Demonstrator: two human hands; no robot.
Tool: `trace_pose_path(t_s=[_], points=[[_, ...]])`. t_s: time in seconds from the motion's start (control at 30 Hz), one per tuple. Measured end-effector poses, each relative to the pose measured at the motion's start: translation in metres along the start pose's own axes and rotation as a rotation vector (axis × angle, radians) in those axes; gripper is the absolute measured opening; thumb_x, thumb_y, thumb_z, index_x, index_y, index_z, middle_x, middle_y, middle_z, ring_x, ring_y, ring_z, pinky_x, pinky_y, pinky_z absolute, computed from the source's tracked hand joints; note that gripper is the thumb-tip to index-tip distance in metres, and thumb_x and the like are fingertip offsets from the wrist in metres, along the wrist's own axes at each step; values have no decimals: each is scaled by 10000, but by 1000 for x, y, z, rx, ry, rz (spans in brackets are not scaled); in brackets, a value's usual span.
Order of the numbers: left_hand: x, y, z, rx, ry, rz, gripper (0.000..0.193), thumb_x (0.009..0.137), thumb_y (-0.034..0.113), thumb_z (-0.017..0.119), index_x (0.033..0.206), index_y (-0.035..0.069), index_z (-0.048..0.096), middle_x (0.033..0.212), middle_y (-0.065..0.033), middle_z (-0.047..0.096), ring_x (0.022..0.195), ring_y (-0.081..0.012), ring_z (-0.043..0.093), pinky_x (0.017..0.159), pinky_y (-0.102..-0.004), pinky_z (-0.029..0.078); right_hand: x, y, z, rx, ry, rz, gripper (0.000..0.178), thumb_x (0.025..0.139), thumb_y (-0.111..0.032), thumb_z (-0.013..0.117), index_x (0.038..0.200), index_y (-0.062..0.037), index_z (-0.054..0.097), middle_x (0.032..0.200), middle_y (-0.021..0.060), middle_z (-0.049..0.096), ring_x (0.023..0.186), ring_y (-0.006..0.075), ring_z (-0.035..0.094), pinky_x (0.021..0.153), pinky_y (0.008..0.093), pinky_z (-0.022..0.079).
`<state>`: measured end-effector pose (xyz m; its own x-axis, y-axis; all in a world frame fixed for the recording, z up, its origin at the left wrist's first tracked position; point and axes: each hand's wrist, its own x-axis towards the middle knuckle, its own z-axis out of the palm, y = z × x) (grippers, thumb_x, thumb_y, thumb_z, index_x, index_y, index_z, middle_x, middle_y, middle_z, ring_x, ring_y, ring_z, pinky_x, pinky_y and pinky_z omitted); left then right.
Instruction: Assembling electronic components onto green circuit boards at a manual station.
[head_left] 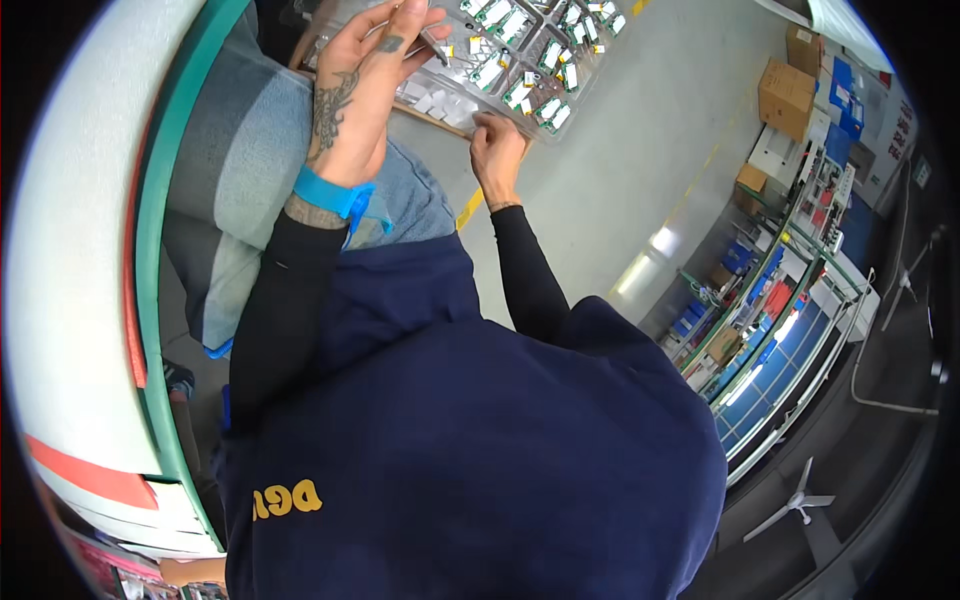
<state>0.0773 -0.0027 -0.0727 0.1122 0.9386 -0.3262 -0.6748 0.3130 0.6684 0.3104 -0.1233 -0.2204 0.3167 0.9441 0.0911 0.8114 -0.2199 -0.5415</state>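
My left hand [358, 95], with a blue strap [335, 195] round its wrist, is raised at the top of the view, left of a clear plastic tray [487, 103]. Its thumb and fingers come together near a thin dark-grey piece [436, 47], too small to identify. Small green circuit boards [551, 112] with white faces and yellow ends lie in the tray's compartments. My right hand [497, 158] is closed at the tray's near edge, its fingertips partly hidden. Below this edge shows the rim of a cardboard box [432, 120] with pale pieces inside.
A green-edged white surface [150, 250] curves along my left side. Grey floor [630, 130] with yellow lines lies to the right. Beyond it stand cardboard boxes [787, 98] and a green-framed rack [760, 300] with blue bins. My denim-covered legs [265, 130] are beneath my left arm.
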Motion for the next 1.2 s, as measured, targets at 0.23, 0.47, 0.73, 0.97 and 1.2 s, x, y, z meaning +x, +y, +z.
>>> trace_pose_path(t_s=[0.23,0.47,0.73,0.97,1.2], points=[[13,29,-1,5,-2,30,304,1019,142,662,1306,44,634,1207,-51,713,1084,-133,638,1039,-297,487,61,-149,-48,1332,-344,789,357,1075,-294,561,1107,24,721,956,125,744,651,130,619,595,244,507],[-24,85,26,104,-257,-102,350,1028,144,650,1355,47,570,1349,-103,662,1140,-144,620,1022,-286,484,73,-220,-111,1745,-485,933,243,1056,-222,611,1161,-19,695,963,75,701,722,150,634,658,272,520],[-32,91,27,-102,-402,-61,391,1038,186,651,1386,37,555,1378,-137,647,1191,-176,629,1073,-310,466,108,-251,-159,1211,-125,527,178,1001,-105,661,1132,3,712,876,35,679,650,93,561,580,240,475],[-30,63,4,83,-392,-151,369,1059,206,624,1368,10,574,1302,-157,690,1106,-174,669,1009,-286,500,244,-317,-237,827,88,65,222,996,-203,694,1137,-41,749,923,-3,668,693,64,557,593,198,447],[-26,69,14,180,-314,-254,417,1062,285,626,1342,-21,583,1281,-161,698,1102,-188,683,993,-301,521,402,-380,-242,843,-295,-206,287,1035,-232,649,1187,-6,737,954,35,667,792,69,607,636,177,467]])
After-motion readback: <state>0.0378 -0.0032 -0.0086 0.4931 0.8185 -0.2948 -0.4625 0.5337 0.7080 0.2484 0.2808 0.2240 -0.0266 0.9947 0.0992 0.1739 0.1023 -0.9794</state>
